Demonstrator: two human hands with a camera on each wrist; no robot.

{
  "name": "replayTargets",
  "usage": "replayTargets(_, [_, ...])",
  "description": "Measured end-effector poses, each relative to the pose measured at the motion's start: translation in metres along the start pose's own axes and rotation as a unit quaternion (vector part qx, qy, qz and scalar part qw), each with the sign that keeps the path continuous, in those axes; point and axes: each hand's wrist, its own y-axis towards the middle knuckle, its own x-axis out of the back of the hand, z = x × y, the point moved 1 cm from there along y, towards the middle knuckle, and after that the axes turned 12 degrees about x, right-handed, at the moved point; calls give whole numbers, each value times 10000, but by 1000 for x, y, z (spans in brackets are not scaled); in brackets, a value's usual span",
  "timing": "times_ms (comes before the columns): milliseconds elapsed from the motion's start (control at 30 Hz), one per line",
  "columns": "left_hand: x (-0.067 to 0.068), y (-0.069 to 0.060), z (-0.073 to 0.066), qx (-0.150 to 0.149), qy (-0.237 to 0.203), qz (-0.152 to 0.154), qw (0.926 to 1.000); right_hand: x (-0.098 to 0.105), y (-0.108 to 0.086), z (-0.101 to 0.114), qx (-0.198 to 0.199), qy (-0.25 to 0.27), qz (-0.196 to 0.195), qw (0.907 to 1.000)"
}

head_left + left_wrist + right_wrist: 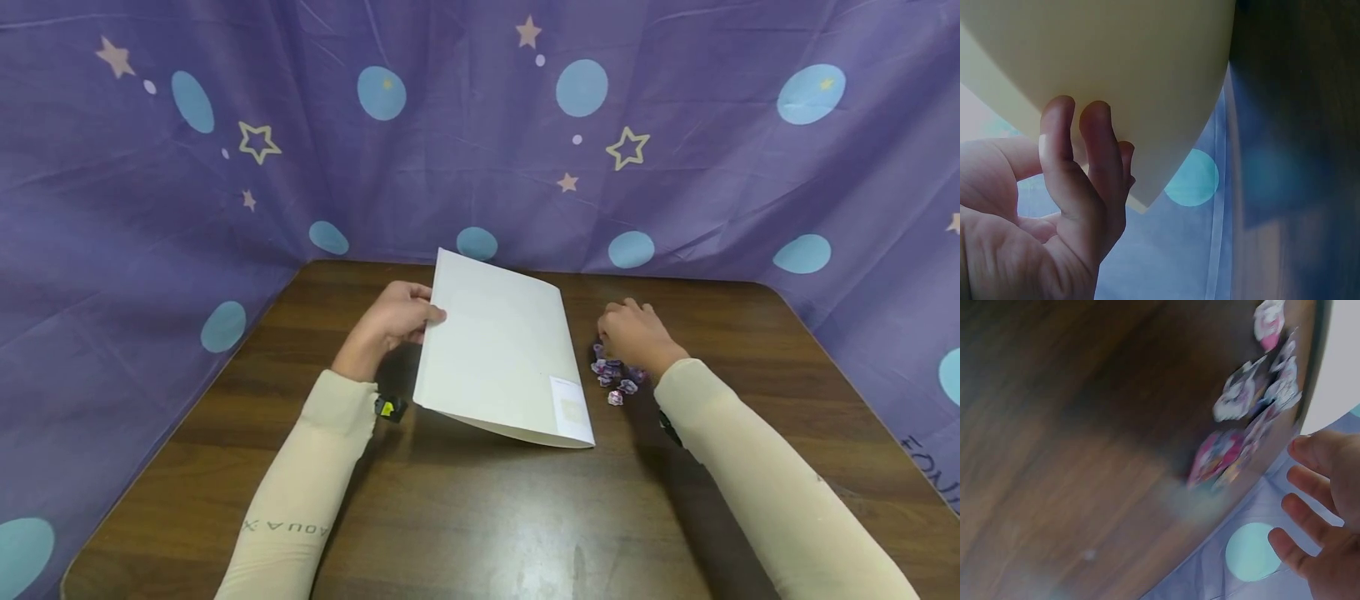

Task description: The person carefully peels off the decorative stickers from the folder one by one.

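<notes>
A large white folder point(498, 346) is held tilted above the table, its near edge bowed open. My left hand point(397, 317) pinches its left edge, with the thumb on top. In the left wrist view, the fingers point(1060, 144) lie against the folder's underside point(1129, 69). To the right of the folder lies a loose pile of small cut-out stickers point(615, 396), purple, white and pink. My right hand point(637, 333) hovers just over the pile. In the right wrist view its fingers point(1310, 515) are spread and loosely bent, holding nothing, beside the stickers point(1235, 400).
A brown wooden table point(480, 508) lies under both hands. Behind it and at its sides hangs a purple curtain point(465, 167) with stars and blue dots. A pale label point(572, 408) sits at the folder's near right corner.
</notes>
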Motion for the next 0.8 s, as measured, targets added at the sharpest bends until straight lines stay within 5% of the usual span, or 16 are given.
replayTargets(800, [0,4,3,55,31,-31,10000,-7,-26,-18,374,-13,34,9993])
